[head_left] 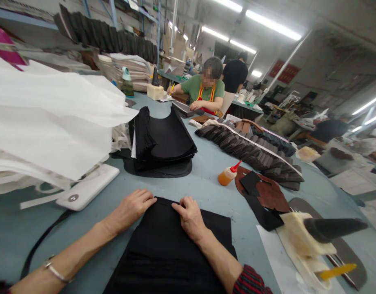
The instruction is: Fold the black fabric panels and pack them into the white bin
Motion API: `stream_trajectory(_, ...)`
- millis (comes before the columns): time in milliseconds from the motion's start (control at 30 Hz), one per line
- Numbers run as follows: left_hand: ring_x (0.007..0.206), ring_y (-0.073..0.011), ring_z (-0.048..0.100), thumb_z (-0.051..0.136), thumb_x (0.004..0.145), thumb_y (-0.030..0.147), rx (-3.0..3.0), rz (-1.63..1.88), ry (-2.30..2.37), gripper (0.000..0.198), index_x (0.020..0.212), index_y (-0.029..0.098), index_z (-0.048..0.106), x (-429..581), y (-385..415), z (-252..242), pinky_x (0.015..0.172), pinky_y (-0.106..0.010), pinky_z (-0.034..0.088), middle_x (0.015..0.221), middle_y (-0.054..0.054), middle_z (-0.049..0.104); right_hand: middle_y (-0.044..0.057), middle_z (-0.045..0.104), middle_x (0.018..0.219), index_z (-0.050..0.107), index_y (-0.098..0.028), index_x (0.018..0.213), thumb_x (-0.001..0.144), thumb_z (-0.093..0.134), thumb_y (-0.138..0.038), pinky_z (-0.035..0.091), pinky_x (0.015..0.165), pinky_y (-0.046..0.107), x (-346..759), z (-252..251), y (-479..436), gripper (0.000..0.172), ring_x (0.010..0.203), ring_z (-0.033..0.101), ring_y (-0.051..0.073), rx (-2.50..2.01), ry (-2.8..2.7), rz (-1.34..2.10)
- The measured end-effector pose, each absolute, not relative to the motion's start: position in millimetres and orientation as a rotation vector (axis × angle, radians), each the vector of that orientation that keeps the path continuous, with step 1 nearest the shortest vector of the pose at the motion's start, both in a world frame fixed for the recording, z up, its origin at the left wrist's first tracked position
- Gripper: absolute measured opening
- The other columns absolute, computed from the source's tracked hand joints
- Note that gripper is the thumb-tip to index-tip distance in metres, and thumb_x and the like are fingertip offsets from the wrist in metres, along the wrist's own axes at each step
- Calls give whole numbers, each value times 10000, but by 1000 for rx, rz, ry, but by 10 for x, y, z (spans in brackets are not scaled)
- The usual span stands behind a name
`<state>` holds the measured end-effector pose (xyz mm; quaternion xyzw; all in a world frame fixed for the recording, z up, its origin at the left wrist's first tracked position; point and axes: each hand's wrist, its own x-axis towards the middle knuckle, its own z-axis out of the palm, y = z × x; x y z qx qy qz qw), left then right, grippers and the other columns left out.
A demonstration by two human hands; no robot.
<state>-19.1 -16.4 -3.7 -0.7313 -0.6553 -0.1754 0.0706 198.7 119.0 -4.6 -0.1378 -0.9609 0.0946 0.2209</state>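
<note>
Black fabric (172, 241) lies flat in front of me, with folds across its nearer part. My left hand (134, 206) is closed at its far left corner, thumb and fingers pinching the edge. Along the same far edge, my right hand (189, 216) also pinches the fabric, its fingers curled and the thumb pointing left. A narrow strip of the edge runs between the two hands. Beyond them sits a stack of cut black pieces (169, 139). A small bottle of orange liquid (227, 175) with a red nozzle stands to the right.
White sheets (53, 118) are piled at left beside a white device (90, 188). At right are brown leather pieces (267, 194), a cream block with a black cone (334, 228) and a yellow stick (337, 271). Grey bundled pieces (252, 149) lie farther back. A co-worker (204, 87) sits across the table.
</note>
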Motion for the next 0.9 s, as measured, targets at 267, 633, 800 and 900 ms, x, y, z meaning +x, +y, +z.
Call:
stream_trajectory(267, 913, -199, 613, 373, 926, 281, -1940, -758, -2678, 319, 1164, 222, 578, -106, -275, 131, 810, -340, 433, 958, -54, 673, 109, 564, 977, 511, -154, 1267, 907, 419, -85, 405, 719, 362, 1994, -34, 1152, 377, 868, 469, 229, -467, -2764, 123)
stream_trajectory(633, 728, -163, 591, 502, 802, 352, -1695, -926, -3123, 155, 750, 221, 567, 115, -247, 221, 659, -271, 364, 759, 0, 663, 91, 584, 935, 536, -153, 1115, 921, 462, -166, 432, 743, 360, 1988, -62, 1156, 209, 881, 517, 225, -477, -2548, 281)
stream_trajectory(800, 763, -182, 595, 483, 828, 378, -1623, -869, -3117, 173, 870, 227, 557, 119, -253, 243, 672, -281, 363, 807, -12, 660, 79, 561, 937, 542, -174, 922, 905, 498, -177, 398, 763, 359, 1988, -45, 1154, 47, 881, 483, 218, -499, -2519, 343)
stream_trajectory(900, 767, -175, 581, 506, 815, 363, -1654, -814, -3099, 143, 820, 228, 553, 157, -241, 233, 674, -276, 355, 831, -12, 646, 73, 554, 926, 553, -170, 909, 902, 524, -187, 380, 753, 349, 1988, -23, 1150, 34, 868, 470, 209, -478, -2549, 337)
